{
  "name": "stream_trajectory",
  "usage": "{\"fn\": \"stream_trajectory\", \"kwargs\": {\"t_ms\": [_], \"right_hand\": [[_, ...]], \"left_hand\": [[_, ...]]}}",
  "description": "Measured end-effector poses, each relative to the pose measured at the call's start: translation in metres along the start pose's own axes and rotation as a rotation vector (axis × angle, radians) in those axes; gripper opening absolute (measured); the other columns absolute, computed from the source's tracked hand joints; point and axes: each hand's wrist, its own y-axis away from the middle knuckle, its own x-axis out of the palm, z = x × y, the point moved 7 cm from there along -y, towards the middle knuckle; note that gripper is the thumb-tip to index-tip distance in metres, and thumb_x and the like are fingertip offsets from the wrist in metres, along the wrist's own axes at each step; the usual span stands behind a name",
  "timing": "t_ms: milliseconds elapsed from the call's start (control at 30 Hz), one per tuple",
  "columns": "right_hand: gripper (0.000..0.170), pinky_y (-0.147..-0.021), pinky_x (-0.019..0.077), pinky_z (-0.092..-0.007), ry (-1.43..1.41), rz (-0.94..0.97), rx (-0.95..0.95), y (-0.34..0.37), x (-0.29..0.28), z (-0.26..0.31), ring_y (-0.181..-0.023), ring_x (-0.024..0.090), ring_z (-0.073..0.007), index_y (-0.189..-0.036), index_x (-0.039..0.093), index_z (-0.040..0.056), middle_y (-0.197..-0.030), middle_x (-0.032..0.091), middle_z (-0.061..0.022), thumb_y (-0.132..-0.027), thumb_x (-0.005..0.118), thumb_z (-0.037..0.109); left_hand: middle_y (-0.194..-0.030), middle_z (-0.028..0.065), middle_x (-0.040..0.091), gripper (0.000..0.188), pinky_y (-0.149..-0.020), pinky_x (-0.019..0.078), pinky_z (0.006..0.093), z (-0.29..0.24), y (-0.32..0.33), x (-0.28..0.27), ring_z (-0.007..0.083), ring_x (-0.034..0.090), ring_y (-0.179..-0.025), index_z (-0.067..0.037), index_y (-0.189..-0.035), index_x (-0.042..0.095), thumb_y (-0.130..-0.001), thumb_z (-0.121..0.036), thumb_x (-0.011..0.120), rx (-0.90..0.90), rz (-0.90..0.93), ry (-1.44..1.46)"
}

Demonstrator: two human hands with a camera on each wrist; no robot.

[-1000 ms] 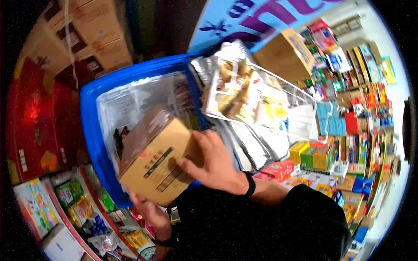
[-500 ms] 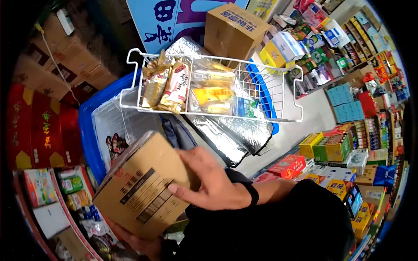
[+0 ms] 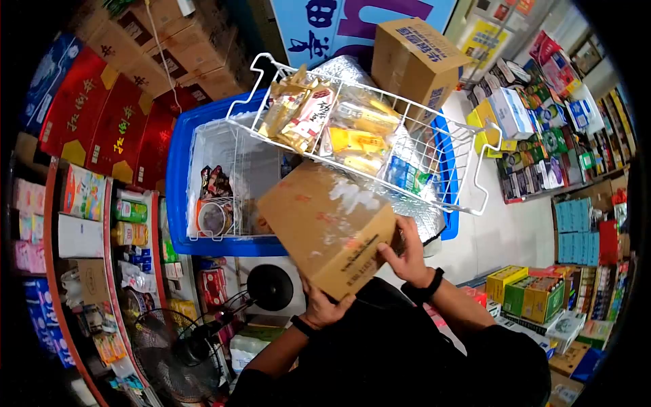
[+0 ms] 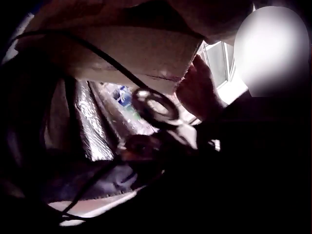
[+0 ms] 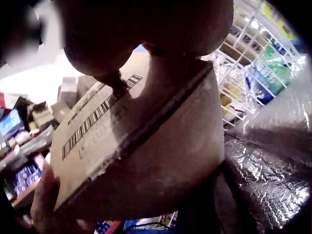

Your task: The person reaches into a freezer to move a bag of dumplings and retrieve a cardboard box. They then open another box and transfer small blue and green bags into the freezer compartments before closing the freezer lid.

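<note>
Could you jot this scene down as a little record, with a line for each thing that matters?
Held item: cardboard box with printed sides
Left hand: grips a lower corner of the box
Right hand: grips the box's printed side
Blue-rimmed chest: open on its left part, a round tub inside
White wire basket: lies across the chest, with gold packets and yellow packets
Nearby: floor fan

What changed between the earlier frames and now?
The cardboard box has moved right across the blue-rimmed freezer, its barcode side turning partly away from the head camera. The left hand and right hand still hold it. The wire basket still lies across the freezer.
</note>
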Motion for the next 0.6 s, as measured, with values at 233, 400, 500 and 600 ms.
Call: {"fn": "stream_trajectory", "kwargs": {"t_ms": [233,400,500,600], "right_hand": [[0.061,-0.119,0.0357,-0.0396,-0.167,-0.008,0.261,0.049,-0.043,-0.102,-0.146,0.042,-0.0266,-0.159,0.035,-0.0004,-0.157,0.044,-0.0167,-0.105,0.061,0.015],[0.058,-0.115,0.0377,-0.0333,-0.361,-0.018,0.473,0.076,-0.028,-0.14,-0.141,0.046,-0.0192,-0.163,0.031,0.0046,-0.158,0.046,-0.0122,-0.11,0.052,0.014],[0.055,-0.114,0.0392,-0.0319,-0.459,-0.05,0.69,0.065,-0.022,-0.15,-0.138,0.048,-0.0191,-0.161,0.032,-0.0009,-0.159,0.046,-0.0118,-0.112,0.048,0.02],[0.048,-0.099,0.0492,-0.0269,-0.367,-0.188,0.633,0.035,-0.031,-0.171,-0.117,0.06,-0.014,-0.152,0.047,-0.0041,-0.139,0.062,-0.01,-0.11,0.052,0.02]], "left_hand": [[-0.147,0.0192,0.043,0.067,-0.115,0.0338,0.0614,0.03,-0.026,-0.005,0.045,0.038,-0.141,-0.015,-0.135,0.061,-0.078,-0.035,0.089,0.081,-0.102,-0.274],[-0.163,0.0268,0.027,0.102,-0.117,0.0123,0.0747,0.039,-0.035,0.014,0.0475,0.019,-0.154,-0.01,-0.158,0.036,-0.078,-0.05,0.084,-0.15,0.123,-0.687],[-0.166,0.0269,0.022,0.106,-0.118,0.0073,0.0744,0.052,-0.038,0.032,0.0467,0.016,-0.156,-0.011,-0.161,0.032,-0.078,-0.05,0.083,0.006,0.16,-0.666],[-0.167,0.0258,0.023,0.103,-0.118,0.0061,0.0743,0.038,-0.068,0.032,0.0454,0.015,-0.156,-0.011,-0.162,0.03,-0.079,-0.045,0.082,0.023,0.217,-0.501]]}}
